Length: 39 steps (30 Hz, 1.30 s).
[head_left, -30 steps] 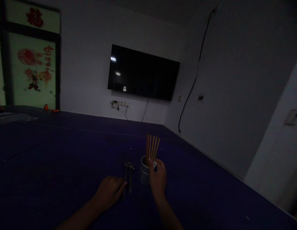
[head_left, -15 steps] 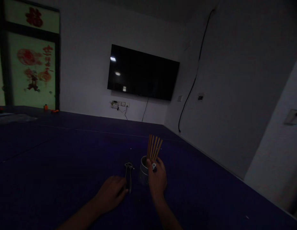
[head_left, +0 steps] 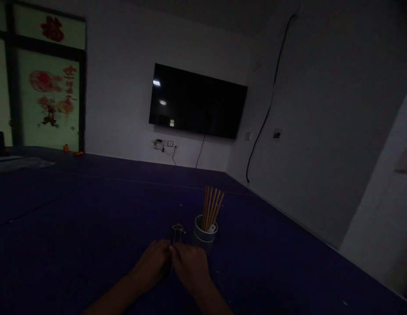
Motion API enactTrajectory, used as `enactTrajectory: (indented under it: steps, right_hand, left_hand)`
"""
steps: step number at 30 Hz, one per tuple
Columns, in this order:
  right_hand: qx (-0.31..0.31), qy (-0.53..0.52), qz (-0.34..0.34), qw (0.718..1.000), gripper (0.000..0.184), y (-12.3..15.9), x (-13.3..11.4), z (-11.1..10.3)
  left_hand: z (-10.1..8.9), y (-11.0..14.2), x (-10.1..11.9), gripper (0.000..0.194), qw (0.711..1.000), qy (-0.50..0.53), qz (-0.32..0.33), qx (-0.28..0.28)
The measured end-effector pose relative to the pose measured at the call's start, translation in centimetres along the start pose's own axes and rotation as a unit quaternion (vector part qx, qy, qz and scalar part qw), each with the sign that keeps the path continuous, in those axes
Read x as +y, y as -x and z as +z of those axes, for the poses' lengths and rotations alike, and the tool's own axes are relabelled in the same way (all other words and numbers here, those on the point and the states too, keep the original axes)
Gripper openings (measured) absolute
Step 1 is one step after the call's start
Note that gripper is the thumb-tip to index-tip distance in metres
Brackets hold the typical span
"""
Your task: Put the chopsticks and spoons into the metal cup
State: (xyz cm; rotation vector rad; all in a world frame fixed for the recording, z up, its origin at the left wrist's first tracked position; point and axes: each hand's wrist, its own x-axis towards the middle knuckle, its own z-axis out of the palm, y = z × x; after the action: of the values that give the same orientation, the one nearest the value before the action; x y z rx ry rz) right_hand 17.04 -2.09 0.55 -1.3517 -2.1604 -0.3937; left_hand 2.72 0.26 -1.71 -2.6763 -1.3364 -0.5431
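My left hand (head_left: pixel 152 265) and my right hand (head_left: pixel 192 267) meet over the handles of metal pincers (head_left: pixel 178 229). Fingers on both hands are curled round the handles, which they mostly cover; the rounded head points away from me. Just beyond my right hand stands a grey cylindrical cup (head_left: pixel 204 236), upright. Several wooden chopsticks (head_left: pixel 211 209) lean in it, fanned out at the top. A small white piece with a hole (head_left: pixel 212 228) shows at the cup's rim; what it belongs to is hidden.
A dark blue surface (head_left: pixel 118 210) stretches to the walls. Small orange items (head_left: pixel 66 148) and clear plastic sheeting (head_left: pixel 24 163) lie at the far left. A television (head_left: pixel 198 100) hangs on the back wall, and a black cable (head_left: pixel 263 120) hangs at the right.
My right hand has let go of the chopsticks and moved left and nearer to me, onto the pincers' handles beside my left hand. The chopsticks now rest in the cup.
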Motion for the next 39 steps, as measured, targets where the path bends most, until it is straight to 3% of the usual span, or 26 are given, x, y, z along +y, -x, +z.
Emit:
enactTrajectory:
  steps: [3, 9, 20, 27, 39]
  right_hand:
    - [-0.135, 0.035, 0.054, 0.989, 0.031, -0.3, -0.5, -0.1]
    - [-0.210, 0.057, 0.091, 0.972, 0.030, -0.5, 0.1, -0.2]
    - [-0.222, 0.047, 0.121, 0.966, 0.025, -0.4, 0.0, 0.2]
    - [-0.188, 0.022, 0.123, 0.974, 0.024, 0.1, 0.3, 1.1]
    - [-0.191, 0.015, 0.124, 0.974, 0.026, -0.1, 0.1, 0.6]
  left_hand:
    - [-0.1, 0.0, -0.1, 0.024, 1.000, -0.007, 0.001, -0.010]
    - [-0.8, 0.0, 0.2, 0.025, 0.999, -0.020, -0.002, -0.037]
    - [-0.9, 0.1, 0.2, 0.024, 0.999, -0.023, -0.040, -0.022]
    - [-1.1, 0.2, 0.2, 0.021, 0.999, -0.018, -0.043, 0.001]
    - [-0.7, 0.1, -0.2, 0.013, 0.996, -0.008, -0.087, 0.023]
